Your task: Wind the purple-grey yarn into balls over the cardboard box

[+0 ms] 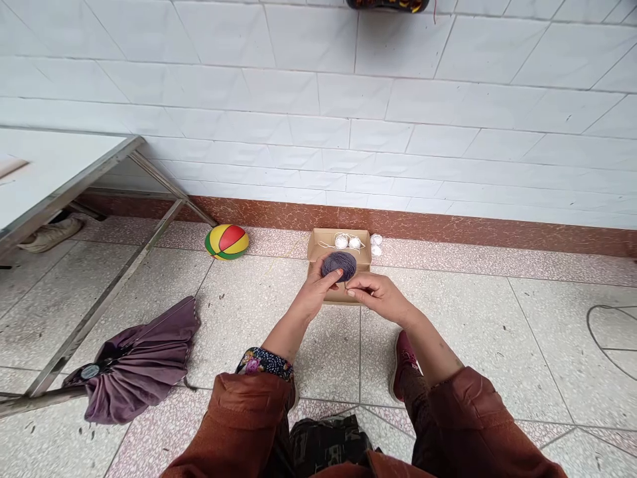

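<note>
A ball of dark purple-grey yarn (338, 265) is in my left hand (317, 287), with the thumb across its front and the other fingers behind it. Close by on the right, my right hand (375, 292) pinches a strand of the yarn between thumb and fingertips. Below both hands an open cardboard box (316, 252) stands on the floor, partly hidden by them. Two small white balls with white string (347, 241) lie in the box's far part. Just outside its right side are two more small white things (377, 244), too small to name.
A red, yellow and green ball (227, 241) rests near the tiled wall (293, 99). At the left stand a metal-framed table (64, 149) and a folded purple umbrella (144, 365). Shoes (52, 234) lie under the table. A wire frame (612, 338) is at the right edge.
</note>
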### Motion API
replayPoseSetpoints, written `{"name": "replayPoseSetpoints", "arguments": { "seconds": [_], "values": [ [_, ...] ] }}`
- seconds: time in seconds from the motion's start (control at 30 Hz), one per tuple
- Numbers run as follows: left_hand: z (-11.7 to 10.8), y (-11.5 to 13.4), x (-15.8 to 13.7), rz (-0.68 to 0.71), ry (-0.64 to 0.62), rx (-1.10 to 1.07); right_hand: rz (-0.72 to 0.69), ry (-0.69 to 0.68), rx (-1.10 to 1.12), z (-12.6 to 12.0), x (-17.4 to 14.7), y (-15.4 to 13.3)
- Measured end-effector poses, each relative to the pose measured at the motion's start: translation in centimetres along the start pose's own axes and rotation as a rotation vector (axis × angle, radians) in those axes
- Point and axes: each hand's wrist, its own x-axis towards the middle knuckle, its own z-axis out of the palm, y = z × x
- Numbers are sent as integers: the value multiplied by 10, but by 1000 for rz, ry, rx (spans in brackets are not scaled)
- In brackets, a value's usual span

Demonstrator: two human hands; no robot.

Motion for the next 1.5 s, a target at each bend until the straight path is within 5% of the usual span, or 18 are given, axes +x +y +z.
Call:
{"name": "replayPoseSetpoints", "arguments": {
  "seconds": [0.23,0.43,0.73,1.03,1.17,1.33,1.5],
  "values": [
    [2,4,-10,-5,-310,157,13,283,-84,-17,0,10],
    [3,12,-20,-71,-483,-303,149,334,-129,-12,2,27],
    [-2,12,-10,-55,-204,-438,54,90,-186,-2,0,27],
    [-2,6,-2,16,16,80,97,36,4,-6,-1,0],
    [-3,4,-6,19,-213,228,91,195,9,-11,-1,3],
    [-2,10,-15,28,-600,44,126,311,-80,-14,1,20],
    [-1,18,-21,-38,-605,-351,190,263,-124,-11,2,27]
  ]
}}
